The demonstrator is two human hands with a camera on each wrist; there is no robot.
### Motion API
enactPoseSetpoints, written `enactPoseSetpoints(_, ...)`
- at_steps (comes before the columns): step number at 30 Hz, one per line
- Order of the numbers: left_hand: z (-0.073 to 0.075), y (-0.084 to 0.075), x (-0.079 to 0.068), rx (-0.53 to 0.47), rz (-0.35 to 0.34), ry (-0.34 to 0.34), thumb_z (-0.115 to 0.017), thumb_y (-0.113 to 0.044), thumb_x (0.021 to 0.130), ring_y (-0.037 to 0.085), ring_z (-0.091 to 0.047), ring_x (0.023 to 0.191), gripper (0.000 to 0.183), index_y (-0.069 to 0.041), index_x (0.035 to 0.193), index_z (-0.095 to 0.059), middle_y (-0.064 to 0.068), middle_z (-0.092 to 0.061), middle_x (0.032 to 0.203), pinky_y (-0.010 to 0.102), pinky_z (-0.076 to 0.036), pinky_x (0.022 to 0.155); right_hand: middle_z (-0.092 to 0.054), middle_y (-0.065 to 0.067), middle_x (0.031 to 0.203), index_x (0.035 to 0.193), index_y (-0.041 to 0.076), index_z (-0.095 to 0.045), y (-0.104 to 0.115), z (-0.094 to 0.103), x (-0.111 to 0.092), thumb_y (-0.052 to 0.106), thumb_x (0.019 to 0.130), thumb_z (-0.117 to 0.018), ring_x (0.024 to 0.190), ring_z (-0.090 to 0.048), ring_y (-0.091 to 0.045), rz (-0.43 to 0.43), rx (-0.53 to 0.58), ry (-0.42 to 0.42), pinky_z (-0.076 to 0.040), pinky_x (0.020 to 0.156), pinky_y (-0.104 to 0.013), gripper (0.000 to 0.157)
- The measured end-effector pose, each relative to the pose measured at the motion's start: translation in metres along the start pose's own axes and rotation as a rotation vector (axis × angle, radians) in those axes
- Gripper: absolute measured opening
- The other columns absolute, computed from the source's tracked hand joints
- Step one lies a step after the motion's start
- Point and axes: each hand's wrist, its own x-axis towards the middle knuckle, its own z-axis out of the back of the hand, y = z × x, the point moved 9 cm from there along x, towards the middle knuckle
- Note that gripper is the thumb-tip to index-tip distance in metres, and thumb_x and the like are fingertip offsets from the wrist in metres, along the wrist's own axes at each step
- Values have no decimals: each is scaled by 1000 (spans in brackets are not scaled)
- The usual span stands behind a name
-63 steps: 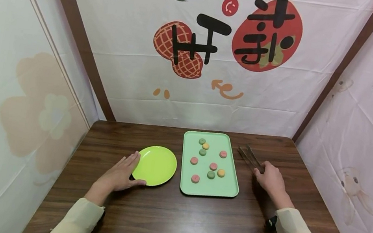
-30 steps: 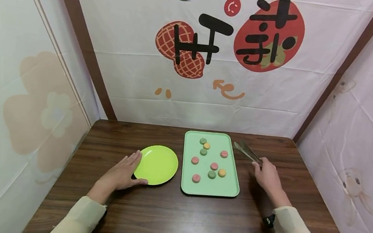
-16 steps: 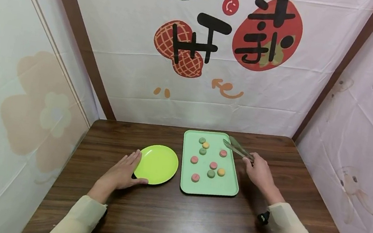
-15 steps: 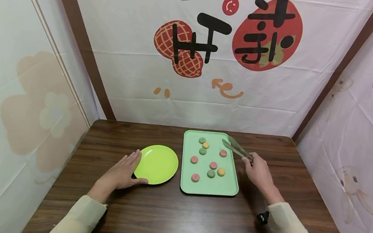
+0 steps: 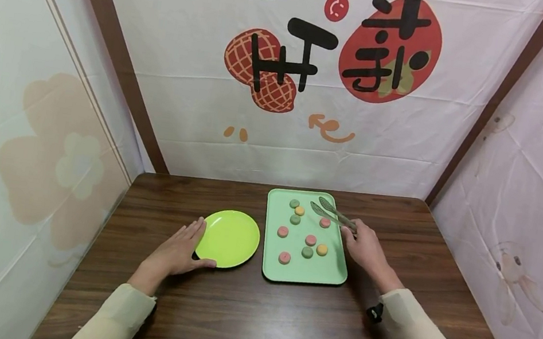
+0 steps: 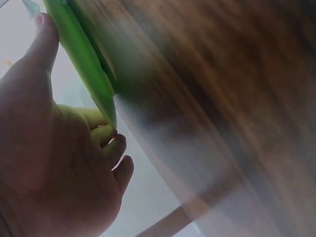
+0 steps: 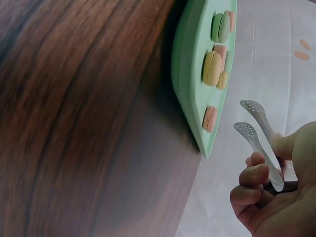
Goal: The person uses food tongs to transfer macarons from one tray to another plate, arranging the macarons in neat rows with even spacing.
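Observation:
Spread around the near-left rim of a lime-green plate (image 5: 230,239), my left hand (image 5: 175,251) touches it with its fingers along the left edge and its thumb at the front. My right hand (image 5: 367,249) grips metal tongs (image 5: 332,211) with perforated ends. The tongs' two arms are spread apart over the upper right of the mint-green tray (image 5: 332,273), with nothing between the tips. Several macarons lie on the tray, among them a pink one (image 5: 325,223) below the tongs, a yellow one (image 5: 322,249) and a green one (image 5: 307,253).
The plate and the tray stand side by side on a dark wooden table (image 5: 239,321). A white printed cloth (image 5: 195,118) hangs behind the table's back edge, with more cloth on both sides.
My right hand has carried the tongs leftward from the table on the tray's right to over the tray. My left hand stays at the plate; the macarons look unmoved.

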Motion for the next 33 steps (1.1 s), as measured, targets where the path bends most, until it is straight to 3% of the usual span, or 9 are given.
enactPoseSetpoints(4,-1,-1,0,-6,4,-1,-68,-72,95,44,-18,163,123,10,168,-13,28,-13,176,58,-18,133,-68,-20,108,135,-2,-61,5,-5,2,29,115,-54,80,-63,-28,23,0,4,-52,65,-39,37)
enactPoseSetpoints(9,-1,0,-1,-11,10,1,-68,-72,94,44,-18,163,123,9,168,-12,28,-13,176,58,-18,133,-69,-24,125,139,-3,-59,11,-9,4,30,115,-55,100,-70,-31,43,-17,8,-57,74,-43,41)
enactPoseSetpoints(17,0,0,-1,-15,8,-3,-68,-73,94,44,-18,163,123,10,168,-13,28,-13,176,57,-17,133,-70,-25,132,139,-4,-61,19,-18,10,31,114,-56,117,-70,-41,53,-37,15,-61,90,-55,43)
enactPoseSetpoints(24,0,0,-1,-12,1,-2,-67,-74,94,43,-18,163,123,9,168,-13,28,-14,176,57,-17,133,-73,-21,122,132,1,-65,26,-25,14,34,112,-61,102,-71,-34,58,-25,17,-58,74,-46,38)
enactPoseSetpoints(33,0,0,-2,-8,-3,-4,-68,-72,95,43,-19,163,122,10,168,-14,28,-14,176,58,-17,133,-71,-23,131,137,-1,-64,34,-29,19,31,111,-63,118,-70,-42,109,-29,16,-60,94,-58,41)
